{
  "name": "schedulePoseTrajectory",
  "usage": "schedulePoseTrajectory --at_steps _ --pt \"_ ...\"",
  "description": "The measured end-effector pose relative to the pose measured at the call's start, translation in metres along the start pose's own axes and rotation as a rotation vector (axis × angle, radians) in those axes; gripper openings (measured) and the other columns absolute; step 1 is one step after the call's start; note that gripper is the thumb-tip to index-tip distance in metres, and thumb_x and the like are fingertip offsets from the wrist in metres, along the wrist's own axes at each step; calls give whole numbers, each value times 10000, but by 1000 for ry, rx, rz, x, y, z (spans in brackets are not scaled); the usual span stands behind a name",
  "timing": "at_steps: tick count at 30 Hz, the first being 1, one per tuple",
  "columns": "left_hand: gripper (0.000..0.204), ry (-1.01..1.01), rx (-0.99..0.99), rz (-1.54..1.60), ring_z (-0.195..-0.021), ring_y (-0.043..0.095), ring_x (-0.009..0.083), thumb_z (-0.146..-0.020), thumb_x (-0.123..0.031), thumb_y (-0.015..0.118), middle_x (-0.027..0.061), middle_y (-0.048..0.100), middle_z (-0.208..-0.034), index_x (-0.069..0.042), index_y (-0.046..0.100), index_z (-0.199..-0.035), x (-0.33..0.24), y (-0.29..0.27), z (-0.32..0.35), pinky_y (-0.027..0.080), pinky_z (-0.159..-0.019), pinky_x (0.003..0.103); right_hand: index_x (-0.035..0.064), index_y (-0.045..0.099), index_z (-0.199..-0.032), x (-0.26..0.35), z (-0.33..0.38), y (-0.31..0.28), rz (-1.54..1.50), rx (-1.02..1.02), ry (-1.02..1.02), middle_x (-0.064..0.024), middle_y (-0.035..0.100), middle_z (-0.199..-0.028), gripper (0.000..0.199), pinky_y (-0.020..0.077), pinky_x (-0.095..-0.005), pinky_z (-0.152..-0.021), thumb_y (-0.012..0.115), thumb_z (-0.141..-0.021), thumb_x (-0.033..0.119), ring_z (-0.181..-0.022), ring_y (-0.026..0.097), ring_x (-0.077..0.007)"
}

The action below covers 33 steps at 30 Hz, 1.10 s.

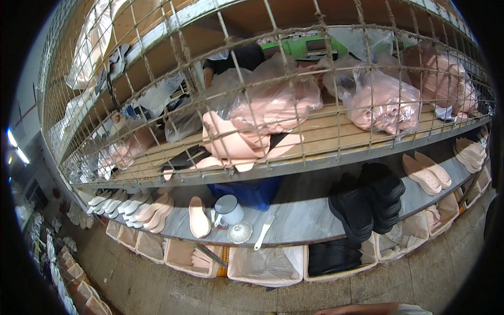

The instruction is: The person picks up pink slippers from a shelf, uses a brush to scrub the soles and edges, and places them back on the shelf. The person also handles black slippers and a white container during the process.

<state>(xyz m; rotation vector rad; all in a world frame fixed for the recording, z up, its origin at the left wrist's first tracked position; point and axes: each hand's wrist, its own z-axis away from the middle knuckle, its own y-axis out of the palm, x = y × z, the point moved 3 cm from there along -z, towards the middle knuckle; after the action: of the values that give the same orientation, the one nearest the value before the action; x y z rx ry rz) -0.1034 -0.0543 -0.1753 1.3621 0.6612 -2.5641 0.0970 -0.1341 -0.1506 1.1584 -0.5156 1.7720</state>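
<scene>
Forearm (362, 308) w/ pale sleeve edge enters at bottom edge, right of centre; which arm: can't tell. Hands out of view, so fingers' state can't tell; nothing seen held.
Nearest things: black sole stacks (367, 202) on grey worktop (304, 218), right of centre; more black soles in bin (336, 257) below.
Centre of worktop: white enamel mug (229, 210), glass lid (240, 232) just near of it, white scraper (263, 231) to right, single pink insole (199, 216) to left.
Far: wire-mesh shelf (315, 142) w/ bagged pink pieces (386, 100).

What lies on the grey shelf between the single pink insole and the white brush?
In the head view, between the pink insole and the white brush stand an enamel mug and a glass lid.
</scene>
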Motion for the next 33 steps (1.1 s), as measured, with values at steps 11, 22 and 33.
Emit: schedulePoseTrajectory --at_steps 11,22,33 --pt "402 -2 88 112 -1058 573 261 -885 -394 551 185 613 -1087 -52 613 -1087 103 -28 76 434 -900 346 55 567 -1106 3 -24 44 897 -48 286 -178 587 -1112 477 472 -475 -820 544 -855 459 -1020 568 -372" --pt "315 -77 -340 234 -901 645 254 -856 -265 598 145 667 -943 -12 611 -1043 196 -129 199 496 -784 343 74 514 -1213 115 -180 155 924 -173 -63 -173 606 -1074 462 476 -430 -810 544 -874 387 -966 590 -356" --pt "399 -296 -315 265 -942 638 269 -849 -346 601 145 661 -1002 -36 608 -1099 247 -150 266 494 -812 365 116 490 -1236 131 -211 251 1105 136 31 -170 567 -1109 410 483 -434 -811 502 -901 353 -998 565 -359"
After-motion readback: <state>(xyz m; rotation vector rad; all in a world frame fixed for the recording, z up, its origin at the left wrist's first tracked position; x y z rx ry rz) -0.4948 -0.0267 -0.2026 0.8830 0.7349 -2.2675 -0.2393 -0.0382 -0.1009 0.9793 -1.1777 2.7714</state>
